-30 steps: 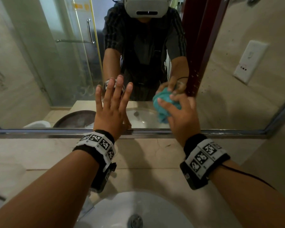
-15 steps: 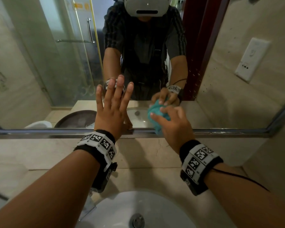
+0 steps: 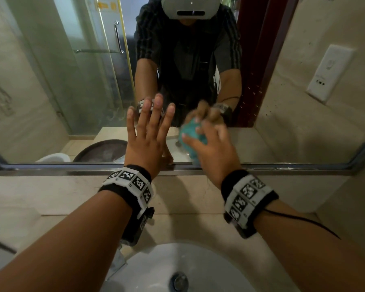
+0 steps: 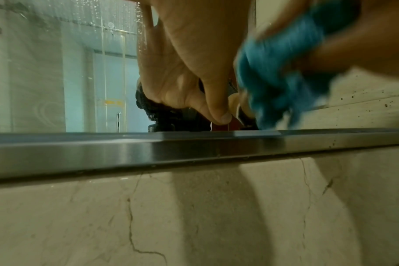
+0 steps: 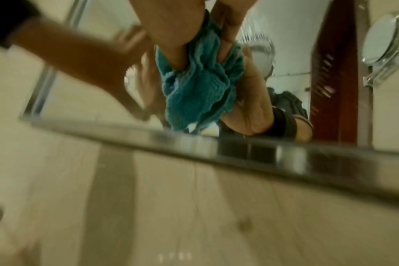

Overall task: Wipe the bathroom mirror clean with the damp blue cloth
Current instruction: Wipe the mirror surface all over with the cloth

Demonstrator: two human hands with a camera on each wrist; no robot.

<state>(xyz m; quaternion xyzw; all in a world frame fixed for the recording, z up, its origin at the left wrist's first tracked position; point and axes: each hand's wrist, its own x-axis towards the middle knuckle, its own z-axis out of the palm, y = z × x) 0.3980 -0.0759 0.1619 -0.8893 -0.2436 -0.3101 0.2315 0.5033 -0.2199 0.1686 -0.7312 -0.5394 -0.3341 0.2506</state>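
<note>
Mirror (image 3: 61, 81) glass stretched up and to both sides of the bunched blue cloth (image 3: 191, 133), which the right hand (image 3: 211, 148) clenched against the pane just above the bottom frame (image 3: 282, 167). Most unwiped glass lay above that hand. Just left of it, the left hand (image 3: 148, 140) lay flat on the glass, fingers straight and spread.

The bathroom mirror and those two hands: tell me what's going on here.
A person stands at the white oval sink wiping the metal-framed bathroom mirror. The right hand grips a bunched damp blue cloth and rubs it on the glass near the lower frame edge; it is motion-blurred. The left hand is spread flat with straight fingers against the mirror beside it. Dark specks remain on the right part of the glass.
</note>
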